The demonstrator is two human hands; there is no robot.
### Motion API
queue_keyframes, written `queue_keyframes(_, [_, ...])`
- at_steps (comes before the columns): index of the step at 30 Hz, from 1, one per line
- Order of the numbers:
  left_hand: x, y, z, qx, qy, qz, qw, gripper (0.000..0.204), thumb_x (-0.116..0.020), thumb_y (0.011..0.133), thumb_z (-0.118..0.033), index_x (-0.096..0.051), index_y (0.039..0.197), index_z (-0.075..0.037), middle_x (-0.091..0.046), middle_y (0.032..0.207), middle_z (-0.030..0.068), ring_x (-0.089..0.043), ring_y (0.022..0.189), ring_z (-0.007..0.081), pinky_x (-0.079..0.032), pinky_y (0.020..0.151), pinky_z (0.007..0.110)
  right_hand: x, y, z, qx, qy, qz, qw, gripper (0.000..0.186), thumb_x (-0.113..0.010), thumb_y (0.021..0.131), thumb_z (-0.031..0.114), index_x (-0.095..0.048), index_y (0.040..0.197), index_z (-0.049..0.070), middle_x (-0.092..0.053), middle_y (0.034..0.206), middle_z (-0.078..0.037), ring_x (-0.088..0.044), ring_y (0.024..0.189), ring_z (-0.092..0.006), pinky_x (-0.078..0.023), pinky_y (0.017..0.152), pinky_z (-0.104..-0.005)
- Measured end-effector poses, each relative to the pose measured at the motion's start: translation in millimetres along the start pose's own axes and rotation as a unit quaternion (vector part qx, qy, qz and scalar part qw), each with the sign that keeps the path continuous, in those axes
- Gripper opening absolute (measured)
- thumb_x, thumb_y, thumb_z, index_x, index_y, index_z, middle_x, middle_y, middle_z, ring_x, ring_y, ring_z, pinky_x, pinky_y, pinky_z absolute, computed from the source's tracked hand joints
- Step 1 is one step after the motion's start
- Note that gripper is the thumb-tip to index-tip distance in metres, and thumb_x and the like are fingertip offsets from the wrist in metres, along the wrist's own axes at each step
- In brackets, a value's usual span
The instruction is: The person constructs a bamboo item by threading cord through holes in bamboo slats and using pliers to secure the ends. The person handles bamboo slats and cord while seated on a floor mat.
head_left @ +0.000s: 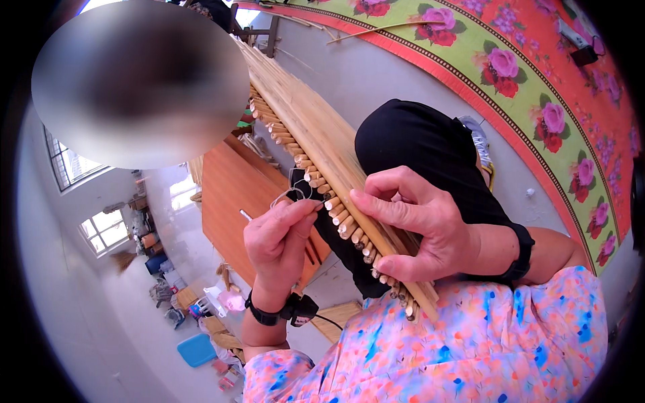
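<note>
A long panel of bamboo sticks (306,127) laid side by side runs from the upper middle down across my lap. My right hand (416,225) grips its near part, fingers pressed over the stick ends. Just left of it my left hand (279,235) pinches a thin needle and a pale thread (285,196) against the cut ends of the sticks. Both wrists carry black bands, the left one with a small device and a cable. My black trouser leg (416,144) lies under the panel.
An orange-brown board (235,188) lies beneath the panel at the left. A flowered red and green mat (537,101) covers the grey floor at the right. A blue lid (196,349), bags and clutter sit at the lower left. A blurred oval fills the upper left.
</note>
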State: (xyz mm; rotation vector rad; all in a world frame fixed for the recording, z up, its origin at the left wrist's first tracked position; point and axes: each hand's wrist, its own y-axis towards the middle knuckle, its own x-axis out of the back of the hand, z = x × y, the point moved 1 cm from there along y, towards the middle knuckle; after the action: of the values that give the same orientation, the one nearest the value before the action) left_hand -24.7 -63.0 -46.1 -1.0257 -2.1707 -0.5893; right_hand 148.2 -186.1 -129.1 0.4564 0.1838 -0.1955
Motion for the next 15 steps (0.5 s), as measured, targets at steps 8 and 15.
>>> queue_keyframes(8, [-3,0,-3,-0.001,-0.022,-0.027,0.999,0.017,-0.064,0.081,0.011,-0.066,0.096,0.002,-0.051,0.063,0.0055,-0.047,0.055,0.0150,-0.036,0.050,0.025,-3,3,1,0.012,-0.001,-0.007,1.000,0.062,-0.076,0.075,0.022,-0.058,0.127,-0.005,-0.052,0.111,-0.017,-0.058,0.093,-0.0260,-0.052,0.079,-0.0313])
queue_keyframes(15, [-2,9,-13,-0.014,0.030,-0.010,0.999,0.012,-0.064,0.081,0.009,-0.064,0.091,0.003,-0.048,0.061,0.0065,-0.047,0.053,0.0169,-0.036,0.049,0.026,-4,5,3,0.019,-0.015,-0.013,1.000,0.061,-0.076,0.073,0.023,-0.059,0.124,-0.005,-0.054,0.110,-0.016,-0.059,0.088,-0.0271,-0.053,0.075,-0.0318])
